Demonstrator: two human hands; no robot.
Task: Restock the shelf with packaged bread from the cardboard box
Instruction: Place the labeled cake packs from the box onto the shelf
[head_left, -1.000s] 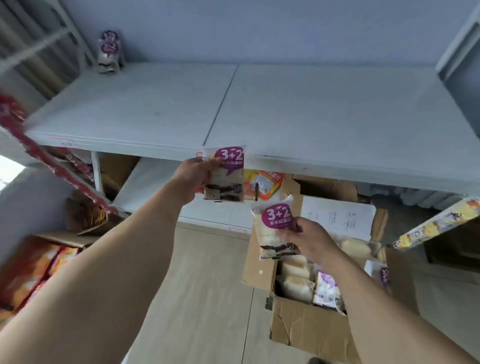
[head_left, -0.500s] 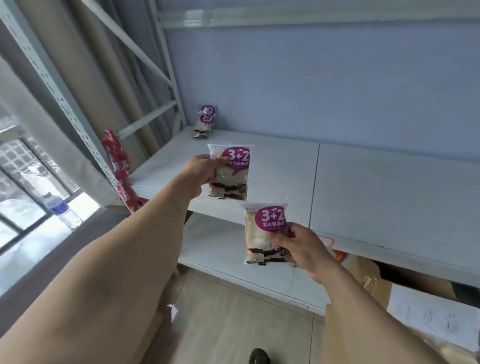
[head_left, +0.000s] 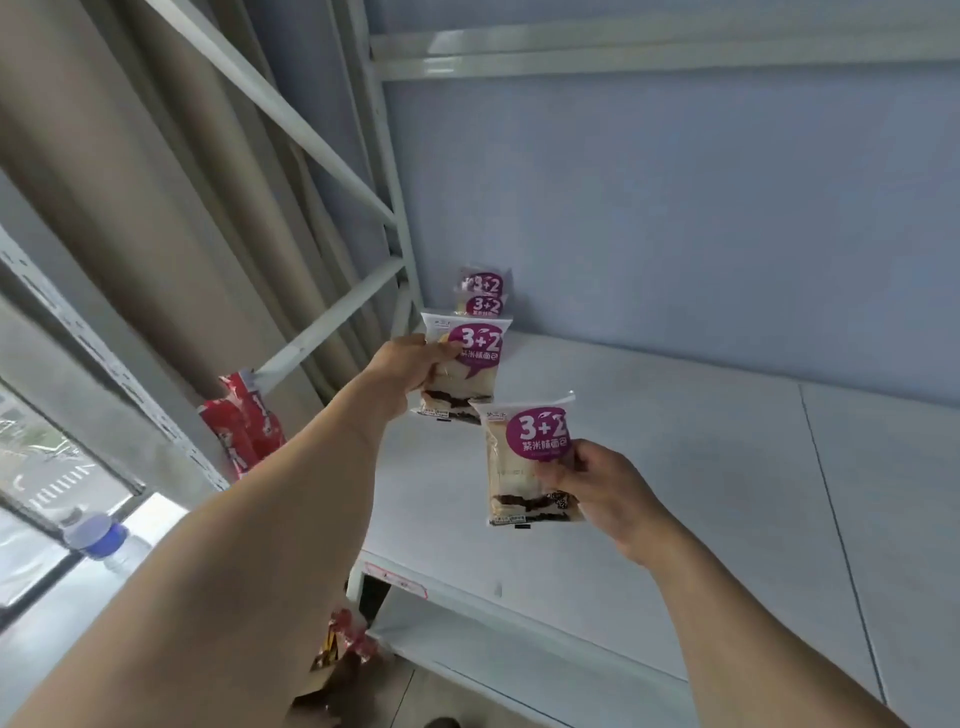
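The left hand (head_left: 410, 364) reaches toward the back left corner of the shelf (head_left: 701, 467), its grip closed round the left side of a bread packet (head_left: 465, 364) held upright, thumb across the front film. The right hand (head_left: 597, 493) holds a second bread packet (head_left: 524, 457) lower and nearer the front edge, its grip pinching the right side of the wrapper. Two stocked packets (head_left: 483, 293) already stand in that back left corner against the wall, one in front of the other. The likeliest slip is at the set-down: the packets stand on a narrow bottom seam, so one released before it leans on its neighbour could tip forward. Pushing the left packet in too hard could knock over the pair behind it, or crush the soft bread. The right packet hangs from a side pinch on slick film, so it may twist or slide out. The cardboard box is out of view.
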